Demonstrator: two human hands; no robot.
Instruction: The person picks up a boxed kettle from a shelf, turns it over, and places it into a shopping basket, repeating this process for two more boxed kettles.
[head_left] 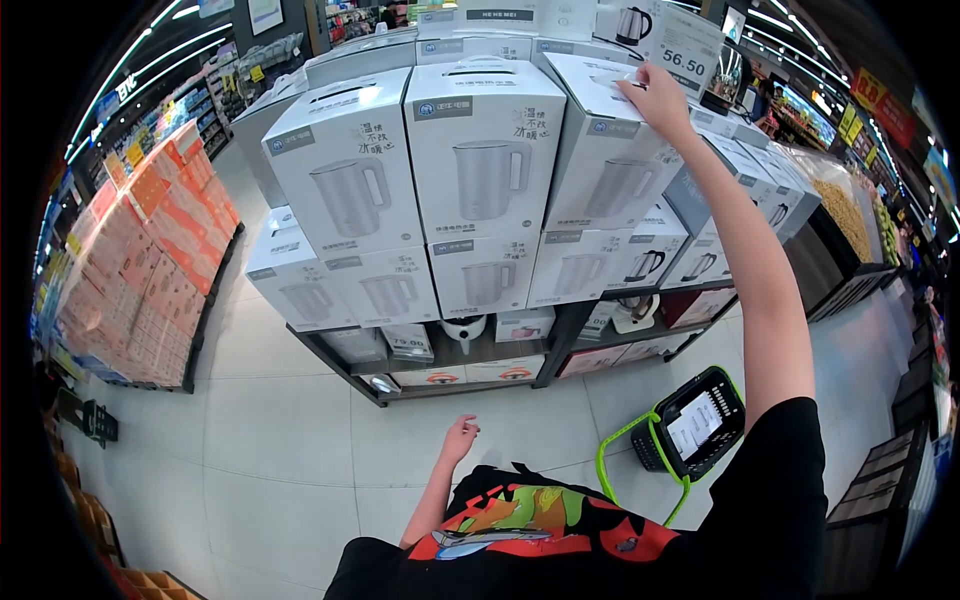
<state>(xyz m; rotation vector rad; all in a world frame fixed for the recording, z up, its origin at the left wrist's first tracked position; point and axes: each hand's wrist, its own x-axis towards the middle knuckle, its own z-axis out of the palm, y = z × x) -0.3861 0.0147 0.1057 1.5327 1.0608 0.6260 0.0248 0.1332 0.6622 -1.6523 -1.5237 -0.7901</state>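
Observation:
My right hand (655, 97) reaches out to the top of a white kettle box (610, 165) at the right of the upper row. Its fingers are bent at the box's top edge, close to the price sign (687, 52) reading 56.50; whether they grip the box or the sign's base is too small to tell. Beside that box stand a middle kettle box (482, 150) and a left kettle box (345, 165), each with a slot in its top. My left hand (460, 438) hangs low in front of my body with fingers partly spread, touching nothing.
Smaller kettle boxes (485, 275) form the row below, on a dark shelf unit (470, 350). A black basket (700, 425) with green handles stands on the floor at the right. Stacked orange and pink cartons (150, 260) are at the left. A grain bin (845, 220) is far right.

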